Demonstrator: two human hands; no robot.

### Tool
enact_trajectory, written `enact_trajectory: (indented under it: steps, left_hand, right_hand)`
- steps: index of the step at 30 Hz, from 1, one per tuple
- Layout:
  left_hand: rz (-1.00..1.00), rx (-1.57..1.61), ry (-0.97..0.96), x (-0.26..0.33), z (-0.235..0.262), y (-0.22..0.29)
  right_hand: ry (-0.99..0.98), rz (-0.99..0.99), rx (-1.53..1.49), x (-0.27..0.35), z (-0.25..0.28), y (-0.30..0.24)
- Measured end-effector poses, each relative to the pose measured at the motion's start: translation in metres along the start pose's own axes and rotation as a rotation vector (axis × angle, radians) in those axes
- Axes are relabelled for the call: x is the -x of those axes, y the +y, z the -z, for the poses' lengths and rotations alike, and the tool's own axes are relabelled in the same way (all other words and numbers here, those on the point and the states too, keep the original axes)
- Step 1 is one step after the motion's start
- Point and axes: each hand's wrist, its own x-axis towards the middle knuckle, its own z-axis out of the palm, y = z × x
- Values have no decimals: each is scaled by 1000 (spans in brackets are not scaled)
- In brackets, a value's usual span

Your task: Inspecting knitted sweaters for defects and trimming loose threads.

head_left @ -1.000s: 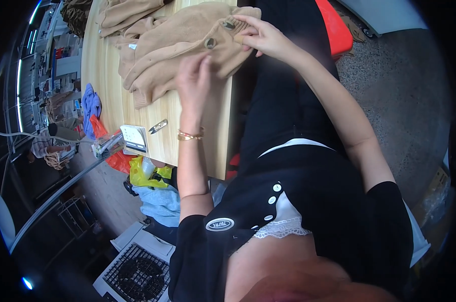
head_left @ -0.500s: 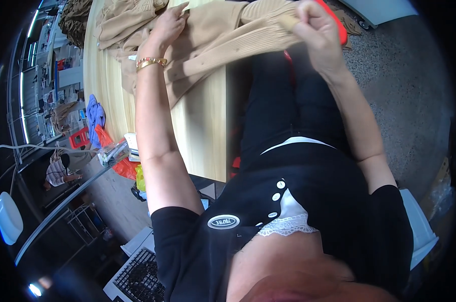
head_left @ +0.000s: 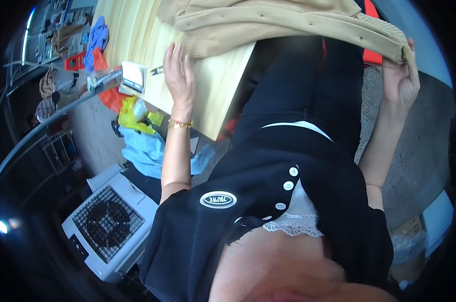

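Observation:
A tan knit cardigan stretches from the wooden table across my lap toward the right. Small dark spots run along its long band; whether they are buttons or buttonholes I cannot tell. At the band's far right end, my right hand pinches the edge between thumb and fingers. My left hand rests at the table's near part with fingers stretched out, just beside the cardigan's ribbed edge. Close to those fingers lies a small dark tool, perhaps thread snips. The cardigan's upper part runs out of the picture.
A small white box or pad sits at the table's left edge. Beyond it hang yellow and red plastic bags, with light blue cloth below. A white fan unit stands at lower left. Something red shows beneath the cardigan.
My left hand has come off the cardigan and down toward the table's near edge. My right hand has moved right, drawing the cardigan's end with it. The whole view has shifted.

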Motion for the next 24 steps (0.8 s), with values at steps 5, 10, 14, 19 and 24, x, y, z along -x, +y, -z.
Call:
enact_trajectory:
  steps: [5,10,14,19,24]
  left_hand:
    - [142,-228,-240,53,18,-43]
    - [264,-289,-150,25,43,-53]
    - [5,-154,50,-61,25,-11]
    - [-313,758,-335,-163,-32,148]
    - [-907,1351,-1332,-136,-54,319]
  right_hand:
    - [-91,-175,-250,-12,5,5]
    - [-402,-223,-249,26,-38,-19]
    - [-638,36,327,65,-103,-52]
    - [-1152,-112,361,55,-139,-98]
    - [-827,256,765,95,-130,-144]
